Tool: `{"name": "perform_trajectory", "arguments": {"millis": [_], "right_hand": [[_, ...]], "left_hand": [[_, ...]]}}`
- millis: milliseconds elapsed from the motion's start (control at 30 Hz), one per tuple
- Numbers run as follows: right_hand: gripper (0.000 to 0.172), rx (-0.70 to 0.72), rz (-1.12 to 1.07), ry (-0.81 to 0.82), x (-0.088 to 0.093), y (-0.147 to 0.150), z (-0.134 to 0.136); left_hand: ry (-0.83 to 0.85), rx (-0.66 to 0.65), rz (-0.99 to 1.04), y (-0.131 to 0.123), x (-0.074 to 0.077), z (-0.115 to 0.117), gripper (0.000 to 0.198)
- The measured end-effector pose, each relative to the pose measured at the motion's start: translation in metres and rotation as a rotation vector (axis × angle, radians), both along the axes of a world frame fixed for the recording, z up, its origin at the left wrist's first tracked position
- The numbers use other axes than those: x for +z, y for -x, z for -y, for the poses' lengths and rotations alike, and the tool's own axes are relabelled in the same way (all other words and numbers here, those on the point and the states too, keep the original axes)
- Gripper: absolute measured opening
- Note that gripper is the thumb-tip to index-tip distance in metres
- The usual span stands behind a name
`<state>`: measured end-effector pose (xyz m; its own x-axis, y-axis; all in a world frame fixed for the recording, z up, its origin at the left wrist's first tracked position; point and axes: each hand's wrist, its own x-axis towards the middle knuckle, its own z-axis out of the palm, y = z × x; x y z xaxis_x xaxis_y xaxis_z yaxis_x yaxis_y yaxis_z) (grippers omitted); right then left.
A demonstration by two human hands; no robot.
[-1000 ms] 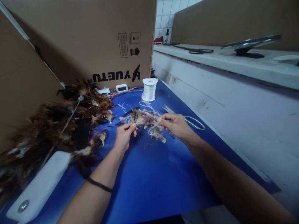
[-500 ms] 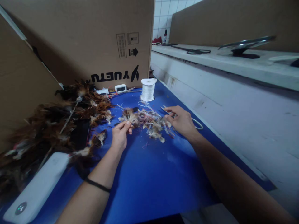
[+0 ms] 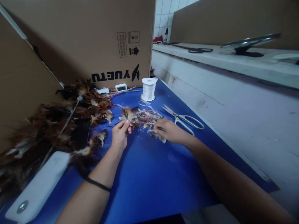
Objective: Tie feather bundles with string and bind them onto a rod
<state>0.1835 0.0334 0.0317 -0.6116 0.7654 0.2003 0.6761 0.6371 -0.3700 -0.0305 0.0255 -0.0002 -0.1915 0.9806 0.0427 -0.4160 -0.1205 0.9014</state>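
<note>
The feather tuft [image 3: 127,114], light and crushable, is pinched by its quills in the left hand [image 3: 120,134]; the right hand [image 3: 167,130], at three o'clock, is curled on scraps [image 3: 146,118], its grip not discernible.

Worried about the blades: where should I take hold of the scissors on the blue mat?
Grip the scissors by their handle loops, coming from the right: they lie flat, blades pointing away leftward, loops just right of the right hand.
</note>
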Motion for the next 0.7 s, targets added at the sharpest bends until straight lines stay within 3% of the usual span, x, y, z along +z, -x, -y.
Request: {"name": "perform_trajectory", "arguments": {"millis": [100, 233, 433, 500, 600, 700], "right_hand": [[0.020, -0.027, -0.135, -0.034, 0.000, -0.002, -0.001], [0.029, -0.242, -0.204, -0.169, -0.006, -0.005, -0.015], [0.059, -0.417, 0.050, -0.085, -0.012, 0.014, -0.049], [0.052, -0.391, 0.126, -0.067, -0.011, 0.024, -0.058], [0.017, -0.278, 0.145, -0.057, -0.007, 0.035, -0.065], [0.022, -0.196, 0.018, -0.155, 0.001, 0.038, -0.062]], "left_hand": [[0.013, 0.032, 0.073, 0.002, 0.001, -0.001, 0.019], [0.000, 0.046, 0.116, 0.005, -0.001, -0.004, 0.019], [-0.015, 0.057, 0.126, 0.007, -0.002, -0.005, 0.019], [-0.013, 0.060, 0.121, 0.007, -0.001, -0.005, 0.020], [-0.007, 0.061, 0.121, 0.007, 0.000, -0.005, 0.020], [0.000, 0.060, 0.130, 0.007, -0.001, -0.006, 0.021]]}}
